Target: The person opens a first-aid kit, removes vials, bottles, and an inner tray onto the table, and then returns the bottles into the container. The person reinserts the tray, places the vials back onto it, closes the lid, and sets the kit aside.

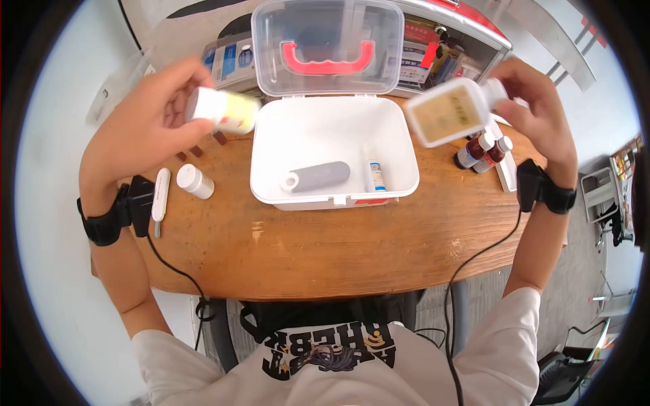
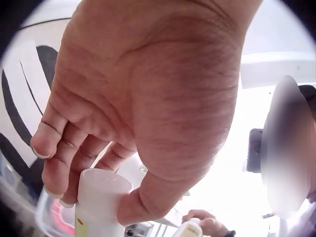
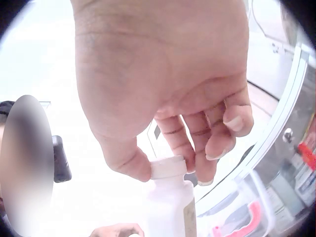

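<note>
My left hand pinches a white pill bottle with a yellow label between thumb and fingers, up near the box's left rim. In the left wrist view the thumb presses the white end of that bottle. On the other side, my right hand grips a larger white bottle by its cap, tilted so its yellowish label shows beside the box's right rim. Between them stands a white plastic box, lid raised. Inside lie a grey tube-like object with a white end and a small blue-labelled bottle.
A white bottle and a slim white digital thermometer lie on the wooden table at left. Two brown bottles with white caps stand at right. The clear lid with its red handle leans back before a glass cabinet.
</note>
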A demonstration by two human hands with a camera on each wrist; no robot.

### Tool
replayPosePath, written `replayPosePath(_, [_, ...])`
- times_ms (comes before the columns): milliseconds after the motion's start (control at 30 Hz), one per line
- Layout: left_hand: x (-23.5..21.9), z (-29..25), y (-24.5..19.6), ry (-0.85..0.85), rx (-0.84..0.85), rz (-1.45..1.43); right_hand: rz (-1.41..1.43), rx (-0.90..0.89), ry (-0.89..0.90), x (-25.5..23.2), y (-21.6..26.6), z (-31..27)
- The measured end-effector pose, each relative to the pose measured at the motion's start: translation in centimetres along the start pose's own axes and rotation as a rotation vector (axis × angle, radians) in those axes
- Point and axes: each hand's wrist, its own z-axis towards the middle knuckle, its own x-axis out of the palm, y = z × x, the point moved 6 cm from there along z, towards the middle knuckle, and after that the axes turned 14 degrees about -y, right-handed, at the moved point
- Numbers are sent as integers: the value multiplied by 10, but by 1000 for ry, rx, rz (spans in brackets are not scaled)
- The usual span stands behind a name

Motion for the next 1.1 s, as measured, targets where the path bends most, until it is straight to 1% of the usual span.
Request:
replayPosePath(33, [-7, -6, 10, -43, -20, -26, 23, 29, -44, -10, -7, -5])
replayPosePath(100, [-9, -13, 29, -66, -30, 350, -231, 93, -2, -21, -21, -13])
replayPosePath(133, [-3, -16, 28, -90, 10, 422, -360, 133, -23, -17, -23, -17])
replayPosePath(167, [2, -16, 38, -101, 7, 425, -428, 169, 7, -7, -27, -20])
replayPosePath(233, [22, -16, 64, 63, -7, 426, -563, 108, 65, 9, -43, -26])
replayPosePath(267, [27, -15, 73, 63, -6, 426, -564, 108, 64, 14, -49, -29])
replayPosePath(333, [39, -17, 89, 116, -19, 530, -698, 107, 111, 23, -59, -35])
replayPosePath(367, [41, -18, 93, 117, -19, 523, -703, 108, 116, 25, -62, -36])
replayPosePath(400, [42, -19, 94, 102, 36, 567, -733, 114, 151, 28, -66, -37])
replayPosePath(433, [42, -18, 94, 87, 91, 612, -761, 121, 186, 30, -69, -38])
replayPosePath(500, [44, -17, 93, 93, 123, 622, -776, 132, 203, 31, -70, -37])
replayPosePath(567, [41, -17, 89, 99, 152, 640, -846, 128, 285, 33, -75, -36])
replayPosePath(600, [39, -17, 82, 117, 173, 650, -843, 129, 285, 33, -73, -34])
replayPosePath(667, [33, -16, 67, 148, 189, 662, -861, -56, 188, 26, -54, -23])
replayPosePath(733, [20, -4, 48, 68, 74, 453, -814, -52, 222, 31, -25, 1])
replayPosePath(767, [21, 4, 37, 78, 72, 453, -778, -59, 245, 41, -14, 13])
replayPosePath(800, [25, 14, 20, 82, 151, 494, -776, -54, 245, 53, -13, 22])
replayPosePath(833, [30, 26, 3, 83, 234, 535, -659, -180, 317, 73, -4, 28])
replayPosePath(867, [48, 37, -6, 133, 393, 553, -540, -307, 387, 93, 8, 33])
replayPosePath(900, [68, 45, -16, 178, 549, 568, -508, -270, 534, 116, 11, 36])
replayPosePath(933, [90, 51, -28, 313, 465, 621, -474, -234, 681, 139, 15, 39])
replayPosePath(967, [110, 56, -38, 448, 378, 672, -531, -192, 842, 160, 14, 41])
replayPosePath(1000, [129, 65, -36, 493, 362, 750, -582, -141, 1004, 178, 9, 38])
replayPosePath(1033, [149, 71, -28, 542, 348, 825, -581, -136, 1004, 190, 4, 40])
replayPosePath(1067, [166, 75, -26, 543, 351, 820, -700, -160, 1131, 202, -9, 34])
replayPosePath(1100, [182, 77, -19, 612, 355, 924, -824, -186, 1255, 208, -20, 29])
